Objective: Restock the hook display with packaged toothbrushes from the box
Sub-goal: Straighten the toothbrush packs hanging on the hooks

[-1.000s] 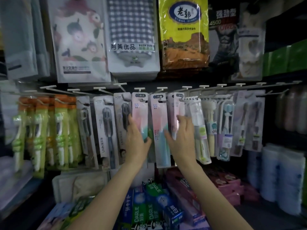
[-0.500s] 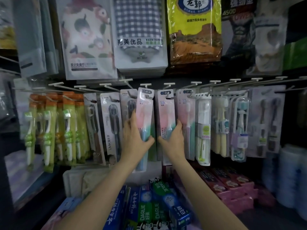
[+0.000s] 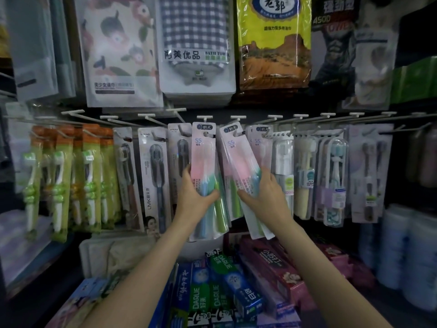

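Head view: left hand (image 3: 197, 197) gripping one hanging pack (image 3: 203, 162), right hand (image 3: 264, 194) gripping tilted pack (image 3: 238, 166). Best to level the tilted pack, then slide its hole fully onto hook (image 3: 238, 117).

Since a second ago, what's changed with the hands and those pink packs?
The right hand has gripped its pink pack and swung its bottom rightward, so it hangs tilted. The left hand closed its thumb round the other pink pack, which remains upright. Neighbouring packs unchanged.

Pink-to-green toothbrush packs (image 3: 203, 166), checked towel (image 3: 195, 22)
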Tool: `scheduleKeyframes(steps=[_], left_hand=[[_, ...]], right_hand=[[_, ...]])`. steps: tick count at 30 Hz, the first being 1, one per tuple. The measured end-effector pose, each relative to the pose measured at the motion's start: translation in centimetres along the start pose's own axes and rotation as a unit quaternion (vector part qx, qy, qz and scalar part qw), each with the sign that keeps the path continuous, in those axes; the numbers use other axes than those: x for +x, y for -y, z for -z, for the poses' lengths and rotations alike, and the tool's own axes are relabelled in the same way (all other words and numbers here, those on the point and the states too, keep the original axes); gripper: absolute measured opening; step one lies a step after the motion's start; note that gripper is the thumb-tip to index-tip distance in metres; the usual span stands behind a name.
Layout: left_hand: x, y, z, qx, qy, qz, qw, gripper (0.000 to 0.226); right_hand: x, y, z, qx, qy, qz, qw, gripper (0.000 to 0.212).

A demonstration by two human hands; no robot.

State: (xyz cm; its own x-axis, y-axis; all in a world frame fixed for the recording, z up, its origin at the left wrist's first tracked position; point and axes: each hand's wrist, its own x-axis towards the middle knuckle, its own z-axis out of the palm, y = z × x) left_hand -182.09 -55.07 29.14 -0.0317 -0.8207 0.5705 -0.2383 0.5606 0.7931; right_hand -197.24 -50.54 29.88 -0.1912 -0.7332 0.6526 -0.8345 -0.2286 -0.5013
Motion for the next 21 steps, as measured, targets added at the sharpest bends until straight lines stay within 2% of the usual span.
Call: scheduleKeyframes(steps=[3, 7, 13, 15, 16, 18, 19, 21], left_hand=[[0.1, -0.6, 0.1, 0.000, -0.026, -0.013, 1.000, 0.087], [0.5, -1.2, 0.3, 0.022, -0.074, -0.037, 0.996, 0.075], [0.7, -1.5, 0.3, 0.007, -0.030, -0.032, 0.999, 0.060], [1.0, -1.5, 1.1, -0.001, -0.012, -0.014, 1.000, 0.062], [1.2, -1.5, 1.6, 0.001, -0.001, -0.006, 1.000, 0.064], [1.4, -1.7, 2.8, 0.006, 0.025, 0.006, 1.000, 0.067], [1.6, -1.8, 3.2, 0.007, 0.036, 0.010, 0.999, 0.068], [1.8, -1.8, 3.9, 0.005, 0.056, 0.010, 0.998, 0.065]], right_hand=[[0.2, -0.1, 0.0, 0.036, 0.024, -0.016, 0.999, 0.059], [0.2, -0.1, -0.6, 0.041, 0.000, -0.017, 0.999, 0.071], [0.2, -0.2, -2.5, 0.033, 0.019, -0.026, 0.999, 0.078], [-0.3, -0.3, -2.5, -0.006, -0.021, -0.020, 1.000, 0.089], [-0.6, -0.2, -2.5, -0.030, -0.074, 0.009, 0.997, 0.088], [-1.4, 0.7, -2.7, -0.023, -0.197, 0.094, 0.976, 0.064], [-1.8, 1.4, -2.9, 0.006, -0.208, 0.124, 0.970, 0.052], [-2.3, 2.8, -3.9, 0.068, -0.116, 0.132, 0.982, 0.043]])
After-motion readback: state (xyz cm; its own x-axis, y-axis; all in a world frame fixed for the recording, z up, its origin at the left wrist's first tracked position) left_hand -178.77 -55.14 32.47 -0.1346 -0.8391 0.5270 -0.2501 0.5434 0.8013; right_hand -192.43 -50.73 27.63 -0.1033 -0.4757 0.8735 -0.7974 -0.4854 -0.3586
